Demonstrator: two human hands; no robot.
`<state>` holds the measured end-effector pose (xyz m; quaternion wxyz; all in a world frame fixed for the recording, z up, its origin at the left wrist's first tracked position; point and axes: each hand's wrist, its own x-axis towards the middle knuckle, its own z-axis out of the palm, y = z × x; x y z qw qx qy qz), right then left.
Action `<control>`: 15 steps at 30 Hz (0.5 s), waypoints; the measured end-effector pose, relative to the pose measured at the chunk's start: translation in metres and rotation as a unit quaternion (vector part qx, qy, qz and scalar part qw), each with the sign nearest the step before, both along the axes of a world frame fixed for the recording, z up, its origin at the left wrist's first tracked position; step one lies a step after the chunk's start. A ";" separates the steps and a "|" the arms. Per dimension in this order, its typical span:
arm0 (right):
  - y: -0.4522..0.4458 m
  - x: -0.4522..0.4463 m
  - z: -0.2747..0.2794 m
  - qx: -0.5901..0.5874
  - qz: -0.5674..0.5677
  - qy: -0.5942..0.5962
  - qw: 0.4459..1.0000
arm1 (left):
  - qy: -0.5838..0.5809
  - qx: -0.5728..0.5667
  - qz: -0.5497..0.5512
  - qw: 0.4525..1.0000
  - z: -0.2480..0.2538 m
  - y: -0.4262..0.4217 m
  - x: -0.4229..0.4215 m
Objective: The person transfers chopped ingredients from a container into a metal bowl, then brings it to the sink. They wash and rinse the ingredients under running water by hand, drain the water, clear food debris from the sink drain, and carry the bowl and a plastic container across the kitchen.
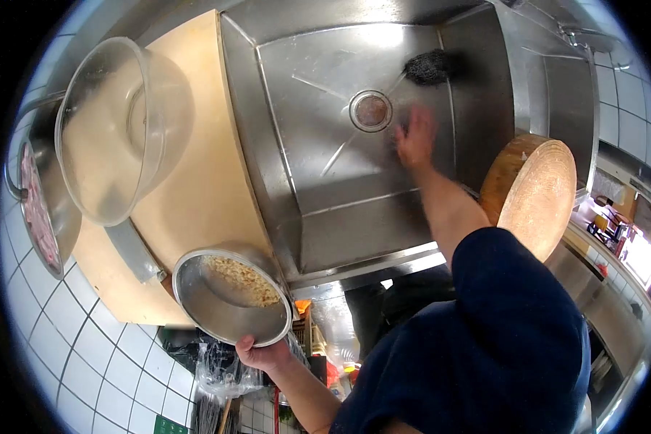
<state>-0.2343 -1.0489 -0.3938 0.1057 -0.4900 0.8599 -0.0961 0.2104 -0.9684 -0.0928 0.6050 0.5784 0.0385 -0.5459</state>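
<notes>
Fingers of the left hand (257, 354) clasp the rim of a steel bowl (213, 311) at the corner of the pale worktop (206, 173); the right hand (417, 141), blurred, fingers spread, hovers over the sink (369, 228) near white tiles (79, 362).

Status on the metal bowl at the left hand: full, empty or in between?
In between: small pale pieces cover one side of the metal bowl, while bare metal shows across the rest.

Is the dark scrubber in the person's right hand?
No, the dark scrubber is in the sink, with a visible gap between it and the blurred right hand.
</notes>
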 end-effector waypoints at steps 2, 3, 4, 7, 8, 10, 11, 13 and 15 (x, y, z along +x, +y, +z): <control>0.019 0.017 0.007 -0.027 -0.271 0.031 0.962 | 0.003 0.000 0.000 1.000 -0.001 -0.001 -0.002; 0.021 0.028 0.016 0.010 -0.380 0.036 0.924 | 0.005 -0.002 -0.002 1.000 -0.003 0.000 0.000; 0.022 0.040 0.025 0.048 -0.482 0.039 0.874 | 0.006 -0.004 -0.003 1.000 -0.003 0.002 0.003; 0.031 0.062 -0.039 0.039 -0.585 0.079 0.806 | 0.010 -0.019 -0.036 0.999 0.001 -0.003 -0.003; 0.018 0.070 -0.037 0.063 -0.558 0.064 0.825 | 0.006 -0.017 -0.025 1.000 0.000 -0.004 -0.004; -0.005 0.086 -0.021 0.118 -0.502 0.036 0.856 | -0.004 -0.005 -0.008 1.000 0.000 -0.001 -0.003; 0.004 0.093 -0.025 0.104 -0.475 0.042 0.873 | 0.007 0.001 0.005 1.000 -0.002 0.002 0.001; -0.003 0.093 -0.038 0.053 -0.414 0.049 0.907 | -0.007 0.003 -0.001 1.000 -0.003 0.003 0.003; -0.023 0.094 -0.036 0.049 -0.370 0.011 0.927 | -0.014 0.004 -0.006 1.000 -0.004 0.003 0.003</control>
